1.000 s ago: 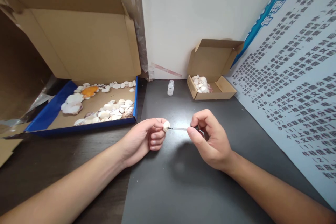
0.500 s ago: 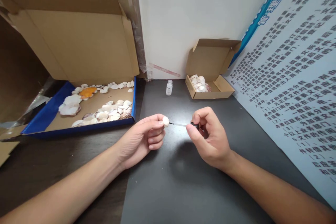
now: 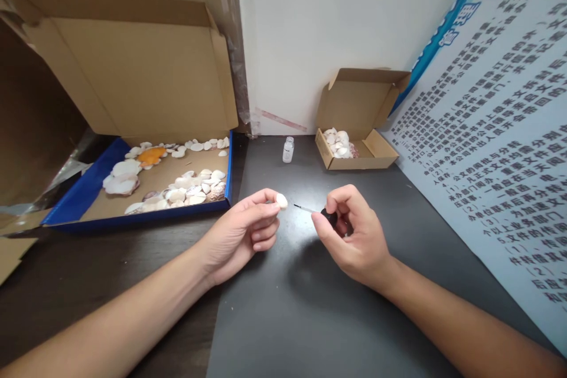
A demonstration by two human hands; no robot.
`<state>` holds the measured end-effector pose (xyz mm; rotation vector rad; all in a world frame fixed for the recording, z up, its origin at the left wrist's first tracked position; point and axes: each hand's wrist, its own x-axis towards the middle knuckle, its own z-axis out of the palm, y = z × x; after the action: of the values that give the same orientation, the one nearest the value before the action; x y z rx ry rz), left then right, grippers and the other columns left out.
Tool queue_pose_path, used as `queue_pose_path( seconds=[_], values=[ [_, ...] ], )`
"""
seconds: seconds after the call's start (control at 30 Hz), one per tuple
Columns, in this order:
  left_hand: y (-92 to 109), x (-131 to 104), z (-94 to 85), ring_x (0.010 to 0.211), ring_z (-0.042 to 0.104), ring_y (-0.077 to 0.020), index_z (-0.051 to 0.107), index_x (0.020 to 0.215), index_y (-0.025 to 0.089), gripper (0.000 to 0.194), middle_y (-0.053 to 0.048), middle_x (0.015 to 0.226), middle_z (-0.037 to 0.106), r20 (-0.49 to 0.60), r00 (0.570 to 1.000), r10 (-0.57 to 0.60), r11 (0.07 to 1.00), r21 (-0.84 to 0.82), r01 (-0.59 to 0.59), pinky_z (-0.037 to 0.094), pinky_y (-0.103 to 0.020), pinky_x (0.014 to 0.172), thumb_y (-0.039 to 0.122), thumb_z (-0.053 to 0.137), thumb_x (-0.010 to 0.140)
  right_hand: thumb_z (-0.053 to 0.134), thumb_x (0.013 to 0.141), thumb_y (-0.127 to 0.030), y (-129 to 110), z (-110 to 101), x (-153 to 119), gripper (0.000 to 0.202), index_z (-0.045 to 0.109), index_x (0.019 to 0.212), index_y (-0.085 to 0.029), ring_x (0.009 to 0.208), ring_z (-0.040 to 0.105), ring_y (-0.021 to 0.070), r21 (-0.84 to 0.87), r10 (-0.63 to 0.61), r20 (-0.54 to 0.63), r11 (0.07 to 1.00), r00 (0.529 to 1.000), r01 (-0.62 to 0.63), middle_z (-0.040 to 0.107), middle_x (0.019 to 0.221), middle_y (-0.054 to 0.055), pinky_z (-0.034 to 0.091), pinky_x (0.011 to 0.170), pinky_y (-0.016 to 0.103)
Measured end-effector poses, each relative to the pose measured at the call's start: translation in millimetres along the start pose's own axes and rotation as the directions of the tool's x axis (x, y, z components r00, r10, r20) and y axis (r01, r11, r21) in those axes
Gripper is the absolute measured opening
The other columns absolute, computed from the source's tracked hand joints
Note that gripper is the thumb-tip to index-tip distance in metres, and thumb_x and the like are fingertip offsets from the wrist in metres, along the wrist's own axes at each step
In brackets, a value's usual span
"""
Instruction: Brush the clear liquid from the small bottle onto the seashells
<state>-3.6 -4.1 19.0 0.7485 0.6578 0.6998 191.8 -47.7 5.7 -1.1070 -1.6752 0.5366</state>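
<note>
Between the thumb and forefinger of my left hand (image 3: 252, 221) is a small white seashell (image 3: 282, 201), held above the dark table. My right hand (image 3: 352, 230) is closed around the black cap of a small brush (image 3: 305, 208). Its thin pale stem points left, and the dark bristle tip stops a little short of the shell, not touching it. Behind both hands, a small clear glass bottle (image 3: 288, 150) with a pale label stands upright, uncapped, on the table.
An open blue-edged cardboard box (image 3: 146, 212) at left holds many white shells and an orange one (image 3: 151, 156). Back right, a smaller open cardboard box (image 3: 361, 162) contains shells (image 3: 340, 143). A printed poster (image 3: 500, 130) leans along the right side; a white panel (image 3: 328, 18) stands behind.
The brush tip has come away from the shell, leaving a small gap. My left fingers have turned the shell slightly. The view has shifted a little.
</note>
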Motion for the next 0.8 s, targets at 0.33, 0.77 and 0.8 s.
queue_pose_path(
  seconds=[0.33, 0.77, 0.8],
  values=[
    [-2.0, -0.5, -1.0, 0.05, 0.018, -0.0062, 0.052, 0.078, 0.018, 0.015, 0.008, 0.057, 0.024, 0.014, 0.999, 0.03, 0.999, 0.011, -0.03, 0.018, -0.018, 0.045, 0.021, 0.064, 0.087, 0.056, 0.091, -0.02, 2.0, 1.7, 1.2, 0.019, 0.038, 0.087, -0.026, 0.05, 0.032, 0.0088, 0.048, 0.007, -0.023, 0.999, 1.0, -0.006, 0.035, 0.066, -0.007, 0.029, 0.046, 0.023],
    [-4.0, -0.2, 0.7, 0.05, 0.021, -0.0066, 0.049, 0.081, 0.02, 0.014, 0.008, 0.056, 0.029, 0.021, 0.998, 0.053, 0.988, 0.142, -0.056, 0.018, -0.019, 0.046, 0.023, 0.061, 0.087, 0.058, 0.088, -0.017, -3.1, -0.1, 0.8, 0.022, 0.039, 0.086, -0.026, 0.048, 0.027, 0.0077, 0.056, -0.007, 0.002, 0.998, 1.0, 0.007, 0.031, 0.064, -0.008, 0.026, 0.044, 0.022],
    [-4.0, -0.3, 0.7, 0.05, 0.021, -0.0066, 0.049, 0.081, 0.02, 0.013, 0.008, 0.056, 0.029, 0.024, 0.998, 0.05, 0.987, 0.153, -0.053, 0.018, -0.019, 0.046, 0.022, 0.06, 0.088, 0.06, 0.087, -0.016, -3.5, -0.1, 0.9, 0.024, 0.038, 0.085, -0.026, 0.047, 0.025, 0.0074, 0.041, -0.001, -0.008, 0.999, 1.0, 0.002, 0.03, 0.064, -0.009, 0.024, 0.042, 0.022]
  ],
)
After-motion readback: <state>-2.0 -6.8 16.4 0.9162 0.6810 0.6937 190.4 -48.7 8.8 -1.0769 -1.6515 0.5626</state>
